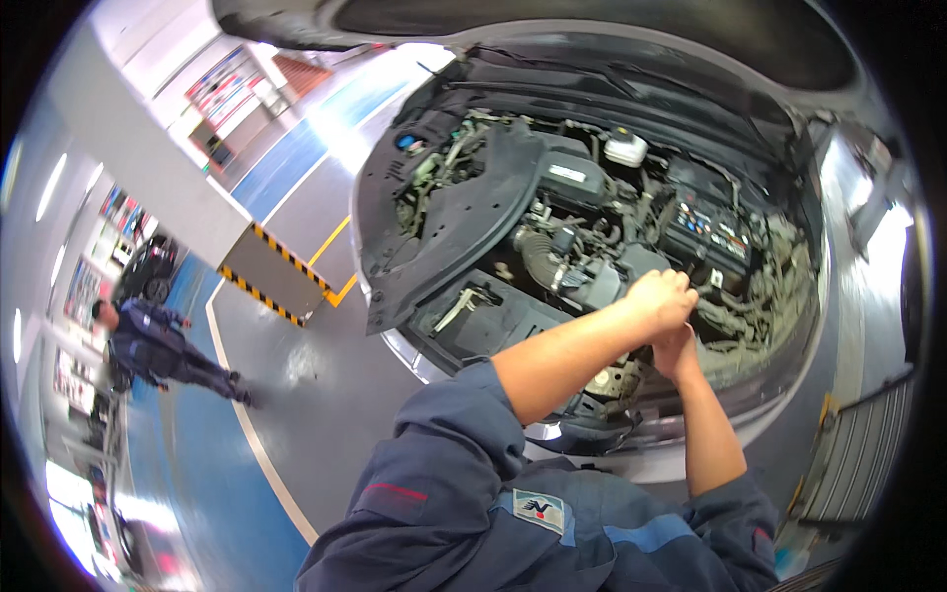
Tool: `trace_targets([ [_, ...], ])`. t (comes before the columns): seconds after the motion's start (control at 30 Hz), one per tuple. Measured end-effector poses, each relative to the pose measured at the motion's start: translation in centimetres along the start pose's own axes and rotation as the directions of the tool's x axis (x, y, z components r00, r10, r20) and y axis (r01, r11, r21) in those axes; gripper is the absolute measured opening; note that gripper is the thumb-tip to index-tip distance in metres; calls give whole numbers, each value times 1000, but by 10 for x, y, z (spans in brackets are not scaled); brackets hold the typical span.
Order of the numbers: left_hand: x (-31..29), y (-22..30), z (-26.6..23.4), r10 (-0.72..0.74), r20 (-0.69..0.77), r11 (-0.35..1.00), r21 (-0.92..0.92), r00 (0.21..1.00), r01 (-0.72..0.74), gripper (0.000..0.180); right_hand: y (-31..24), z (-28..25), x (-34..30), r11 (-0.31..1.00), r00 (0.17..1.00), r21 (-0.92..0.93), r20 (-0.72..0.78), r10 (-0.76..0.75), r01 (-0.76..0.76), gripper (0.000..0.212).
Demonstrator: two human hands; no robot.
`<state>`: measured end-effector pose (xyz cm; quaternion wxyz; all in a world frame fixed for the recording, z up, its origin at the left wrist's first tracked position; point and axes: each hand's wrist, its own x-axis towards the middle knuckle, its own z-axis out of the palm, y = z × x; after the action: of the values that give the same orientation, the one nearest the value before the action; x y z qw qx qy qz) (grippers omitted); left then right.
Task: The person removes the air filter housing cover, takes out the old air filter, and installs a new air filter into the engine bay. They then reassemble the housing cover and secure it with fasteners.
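Note:
Both of my hands are over the front of an open car's engine bay, one just above the other. My left hand [663, 300] is closed with its fingers curled, knuckles up, between the air intake parts and the battery [705, 239]. Right below it, my right hand [675, 351] is closed too, partly covered by the left one. Whatever they grip is hidden. A ribbed intake hose [540, 260] and a grey plastic housing [596, 286] lie left of the hands. A long black cover panel [464, 222] rests over the bay's left side.
The raised hood [592, 25] hangs overhead. A pale elongated piece [464, 308] lies on the front black panel. A white fluid reservoir [625, 148] sits farther back. At left stand a striped-edge pillar [271, 276] and another person [163, 340]; a ridged grey cabinet [856, 456] is at right.

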<state>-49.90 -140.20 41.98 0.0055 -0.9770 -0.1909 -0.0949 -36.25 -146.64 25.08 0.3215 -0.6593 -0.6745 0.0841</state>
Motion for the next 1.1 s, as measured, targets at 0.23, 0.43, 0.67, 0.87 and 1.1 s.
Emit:
trace_targets([
  [0.23, 25, 2, 34, -296, 138, 945, -103, 945, 311, 29, 10, 9, 10, 936, 979, 307, -56, 197, -171, 28],
  [0.43, 10, -2, 43, -46, -18, 999, -23, 999, 46, 30, 1, -4, -1, 996, 995, 75, -86, 50, -43, 27],
  [0.67, 6, 18, 23, -318, 127, 922, -188, 940, 338, 29, -1, -25, 20, 433, 956, 852, 270, 115, -293, 44],
  [0.87, -21, 7, 40, -403, -65, 774, -557, 913, 302, 45, -39, -121, 35, 775, 987, 613, 132, 86, -150, 51],
  [1.1, -40, 28, 66, -626, 70, 449, -782, 777, 432, 35, -104, -141, 48, 929, 954, -257, 210, -214, 265, 15],
])
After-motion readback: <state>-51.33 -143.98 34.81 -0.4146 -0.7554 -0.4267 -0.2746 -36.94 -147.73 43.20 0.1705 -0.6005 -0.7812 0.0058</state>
